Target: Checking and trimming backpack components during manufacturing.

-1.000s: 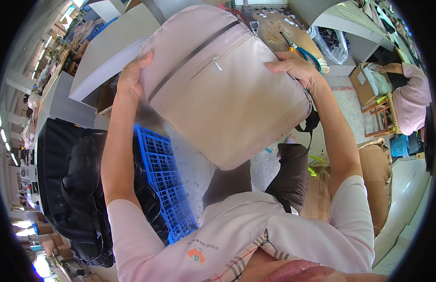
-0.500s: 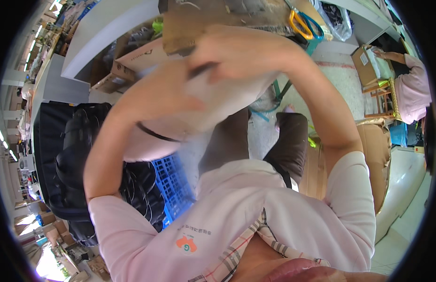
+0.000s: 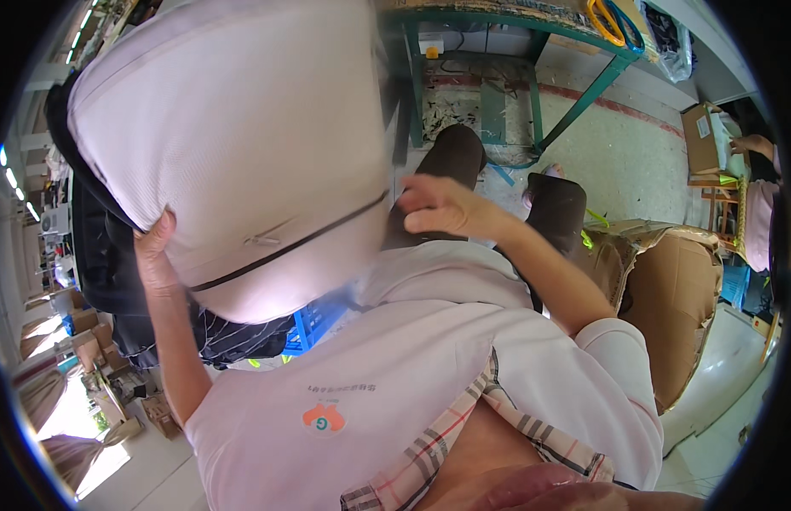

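A large pale pinkish-white backpack (image 3: 242,119) fills the upper left, with a black strip across its lower part and a small zipper pull near that strip. My left hand (image 3: 158,247) grips its lower left edge, thumb on the front and the other fingers hidden behind. Just off the bag's right edge is my right hand (image 3: 446,207), its fingers bent but apart and slightly blurred, with nothing visible in them. Whether a fingertip touches the bag I cannot tell.
Black bags (image 3: 93,255) are piled at the left, near a blue plastic crate (image 3: 319,319). A green-framed workbench (image 3: 583,102) stands ahead, with yellow- and blue-handled scissors (image 3: 606,21) on it. An open cardboard box (image 3: 672,307) is at the right, and another person (image 3: 760,226) is beyond.
The backpack has swung up and now shows its broad face. My hands, crossed close together before, have parted: the left went to the bag's left edge, the right came down beside it.
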`<state>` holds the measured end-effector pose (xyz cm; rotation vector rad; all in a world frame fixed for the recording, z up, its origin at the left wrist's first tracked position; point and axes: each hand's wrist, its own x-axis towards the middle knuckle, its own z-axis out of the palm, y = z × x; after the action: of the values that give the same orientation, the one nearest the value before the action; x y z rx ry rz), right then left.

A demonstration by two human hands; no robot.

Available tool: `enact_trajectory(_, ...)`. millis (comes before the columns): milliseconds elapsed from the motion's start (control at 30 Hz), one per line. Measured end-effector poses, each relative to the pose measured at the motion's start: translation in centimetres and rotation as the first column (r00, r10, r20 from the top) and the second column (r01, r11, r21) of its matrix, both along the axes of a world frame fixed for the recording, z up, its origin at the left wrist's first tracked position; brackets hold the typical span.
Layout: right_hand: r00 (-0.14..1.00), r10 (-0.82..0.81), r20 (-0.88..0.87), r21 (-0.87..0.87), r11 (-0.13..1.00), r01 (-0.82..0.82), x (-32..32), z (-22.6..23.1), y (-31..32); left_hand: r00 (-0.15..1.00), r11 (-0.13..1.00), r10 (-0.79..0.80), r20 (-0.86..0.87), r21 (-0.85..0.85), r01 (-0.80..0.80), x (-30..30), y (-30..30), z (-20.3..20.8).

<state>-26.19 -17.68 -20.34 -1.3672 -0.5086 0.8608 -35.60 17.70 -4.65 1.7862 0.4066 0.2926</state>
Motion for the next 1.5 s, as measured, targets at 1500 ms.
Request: enact_trajectory(1500,0.669,-0.744,0.009,0.197,0.657,0.728,17.8,9.1,-12.2,0.875,0.160,-0.024,0.484,-0.862,0.481,19.9,-17.3,-14.7)
